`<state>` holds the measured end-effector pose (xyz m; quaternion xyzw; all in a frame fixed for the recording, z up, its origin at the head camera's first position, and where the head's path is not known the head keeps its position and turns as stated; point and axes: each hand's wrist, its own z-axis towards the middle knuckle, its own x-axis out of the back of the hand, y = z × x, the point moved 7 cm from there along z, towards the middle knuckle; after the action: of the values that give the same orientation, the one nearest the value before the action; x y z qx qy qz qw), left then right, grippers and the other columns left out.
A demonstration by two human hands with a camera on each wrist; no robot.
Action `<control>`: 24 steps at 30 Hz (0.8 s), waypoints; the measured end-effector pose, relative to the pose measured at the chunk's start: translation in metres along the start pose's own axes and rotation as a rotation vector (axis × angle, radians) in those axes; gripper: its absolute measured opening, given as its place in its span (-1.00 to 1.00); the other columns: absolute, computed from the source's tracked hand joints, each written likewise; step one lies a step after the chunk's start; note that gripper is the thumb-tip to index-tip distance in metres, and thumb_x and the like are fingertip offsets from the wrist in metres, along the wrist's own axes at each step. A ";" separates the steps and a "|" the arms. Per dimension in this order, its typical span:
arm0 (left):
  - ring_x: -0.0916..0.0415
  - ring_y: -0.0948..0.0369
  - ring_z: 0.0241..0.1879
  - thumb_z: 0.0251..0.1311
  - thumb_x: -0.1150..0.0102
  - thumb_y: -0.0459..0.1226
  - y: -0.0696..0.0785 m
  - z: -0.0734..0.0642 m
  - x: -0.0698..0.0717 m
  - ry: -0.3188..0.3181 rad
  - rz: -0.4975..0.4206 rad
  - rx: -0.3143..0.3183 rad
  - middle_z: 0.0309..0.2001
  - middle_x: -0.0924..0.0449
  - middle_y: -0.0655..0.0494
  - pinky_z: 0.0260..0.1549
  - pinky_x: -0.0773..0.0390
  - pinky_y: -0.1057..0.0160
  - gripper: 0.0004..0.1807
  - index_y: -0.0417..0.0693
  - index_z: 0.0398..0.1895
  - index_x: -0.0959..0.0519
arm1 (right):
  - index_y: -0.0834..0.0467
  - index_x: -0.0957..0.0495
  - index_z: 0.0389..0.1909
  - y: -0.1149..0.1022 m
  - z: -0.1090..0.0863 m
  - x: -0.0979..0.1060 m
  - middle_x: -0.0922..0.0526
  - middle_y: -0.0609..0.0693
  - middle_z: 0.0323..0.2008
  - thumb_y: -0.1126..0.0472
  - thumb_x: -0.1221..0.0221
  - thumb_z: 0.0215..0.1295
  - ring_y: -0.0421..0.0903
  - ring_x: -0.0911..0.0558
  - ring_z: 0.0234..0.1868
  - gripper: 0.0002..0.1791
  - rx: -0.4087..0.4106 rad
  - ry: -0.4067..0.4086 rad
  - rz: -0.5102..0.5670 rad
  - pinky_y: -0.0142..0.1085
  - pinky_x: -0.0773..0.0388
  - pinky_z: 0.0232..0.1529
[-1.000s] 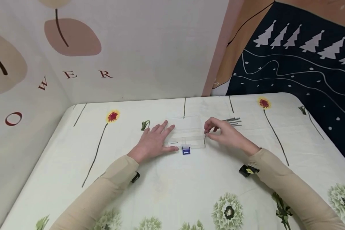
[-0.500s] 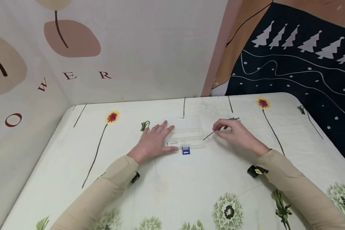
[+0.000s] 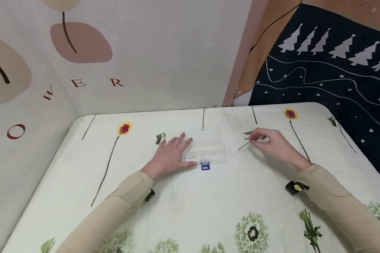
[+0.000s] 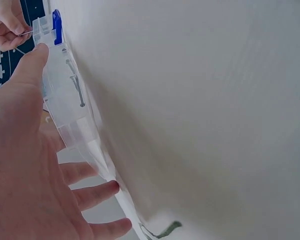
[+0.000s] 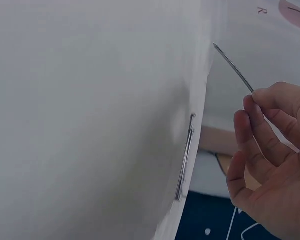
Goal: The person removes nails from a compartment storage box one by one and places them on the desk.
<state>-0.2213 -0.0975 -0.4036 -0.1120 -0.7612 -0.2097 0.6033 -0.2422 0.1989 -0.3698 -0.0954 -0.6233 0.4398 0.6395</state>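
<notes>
One nail [image 5: 233, 68] pinched in right hand [image 3: 273, 143], right of clear box [image 3: 215, 156]; outspread left hand [image 3: 169, 155] touching box.

from my remote seat i had the case [image 3: 209, 135] on the table [image 3: 190, 211], between the two hands, its lid part lying behind its tray part and the latch [image 3: 205, 165] at the middle of the near edge. the left hand [image 3: 168, 154] lay over the case's left side, thumb at the near edge, fingers reaching back toward the lid part. a couple of nails [image 3: 191, 157] sat in the near left compartment. the right hand [image 3: 277, 144] was to the right, apart from the case, with one nail [image 5: 233, 67] between thumb and fingers, slanting toward the case. loose nails [image 5: 185, 160] lay on the table by the right hand, partly hidden behind it in the head view. the wall [image 3: 164, 63] stood behind the table, and the hanging cloth [image 3: 329, 82] was behind and to the right.
</notes>
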 end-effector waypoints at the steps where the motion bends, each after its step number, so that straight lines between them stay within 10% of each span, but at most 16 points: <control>1: 0.02 -0.14 0.42 0.13 -0.01 0.38 0.000 0.000 0.000 -0.002 0.004 0.001 0.53 0.17 -0.06 0.29 0.09 -0.30 0.01 0.09 0.54 -0.03 | 0.22 -0.63 -0.25 0.002 -0.001 0.003 -0.69 0.03 -0.24 0.41 -0.21 0.27 -0.02 -0.61 -0.19 -0.91 -0.007 0.004 -0.010 -0.03 -0.48 -0.06; 24: 0.04 -0.14 0.43 0.15 0.02 0.37 0.000 0.001 -0.002 -0.022 -0.011 0.009 0.53 0.22 -0.07 0.29 0.09 -0.30 0.01 0.08 0.55 0.00 | 0.28 -0.59 -0.19 0.041 -0.011 0.041 -0.66 0.18 -0.24 0.28 -0.18 0.34 -0.32 -0.48 -0.22 -0.86 -0.161 0.166 -0.055 -0.09 -0.36 -0.08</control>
<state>-0.2214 -0.0969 -0.4055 -0.1076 -0.7692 -0.2084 0.5944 -0.2577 0.2559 -0.3703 -0.1655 -0.6039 0.3614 0.6909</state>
